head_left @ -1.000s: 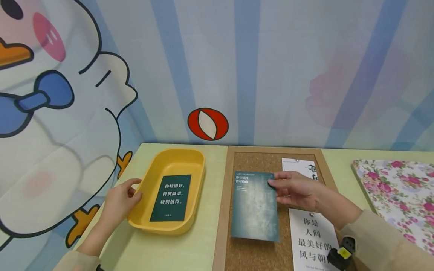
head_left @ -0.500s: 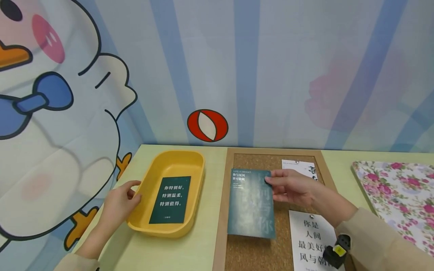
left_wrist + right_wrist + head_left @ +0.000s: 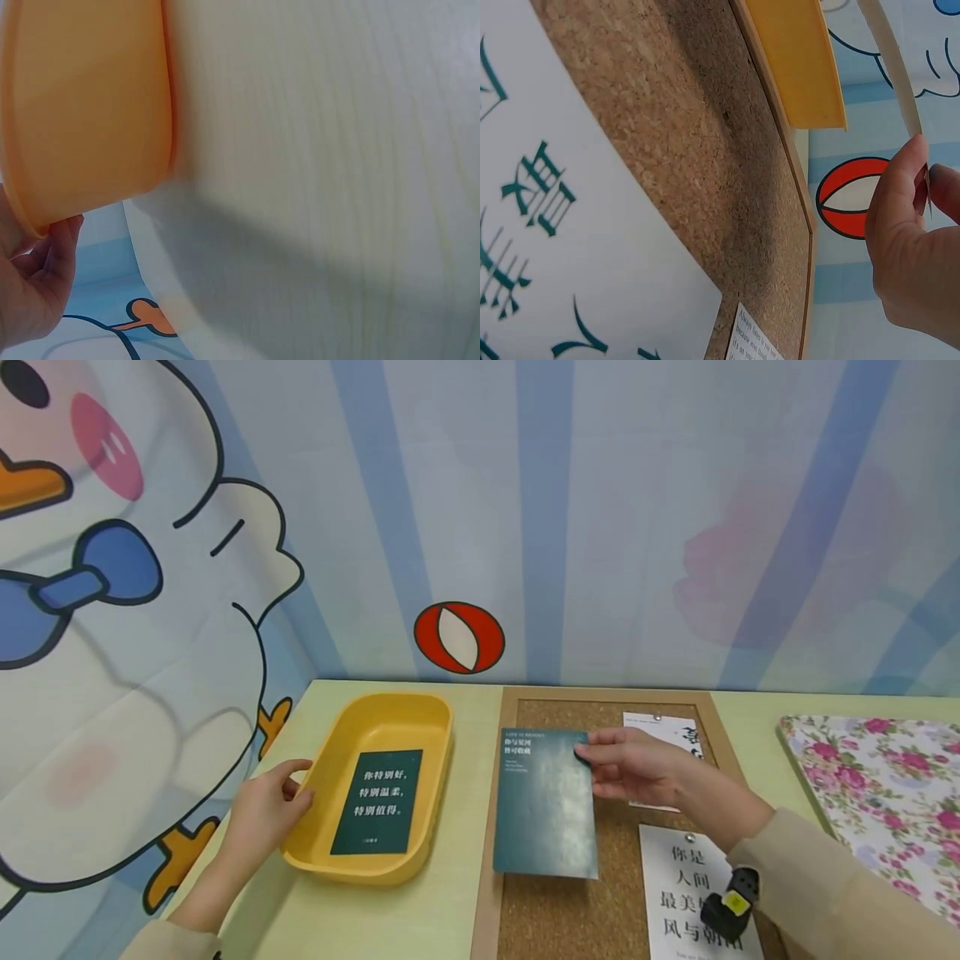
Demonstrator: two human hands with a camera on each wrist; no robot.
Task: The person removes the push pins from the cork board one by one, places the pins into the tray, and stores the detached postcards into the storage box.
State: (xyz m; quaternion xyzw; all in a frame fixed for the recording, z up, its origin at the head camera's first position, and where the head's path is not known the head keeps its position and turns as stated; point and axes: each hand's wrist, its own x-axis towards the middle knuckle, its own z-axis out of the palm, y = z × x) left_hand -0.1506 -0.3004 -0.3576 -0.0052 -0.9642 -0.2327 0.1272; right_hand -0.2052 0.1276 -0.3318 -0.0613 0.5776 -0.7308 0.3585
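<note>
At the lower right of the head view, a white sheet (image 3: 693,893) lay pinned on the corkboard (image 3: 551,918). Above it, mid-frame, the right hand (image 3: 637,768) pinched a teal card (image 3: 545,804) by its upper right corner, lifted off the board and not yet set down. At left, the left hand (image 3: 262,810) had its fingers curled on the near rim of the yellow tray (image 3: 390,727) on the counter (image 3: 457,893); one dark card (image 3: 377,800) already lay inside. Farther back, another white sheet (image 3: 663,727) remained pinned, so I judged the work about half done.
</note>
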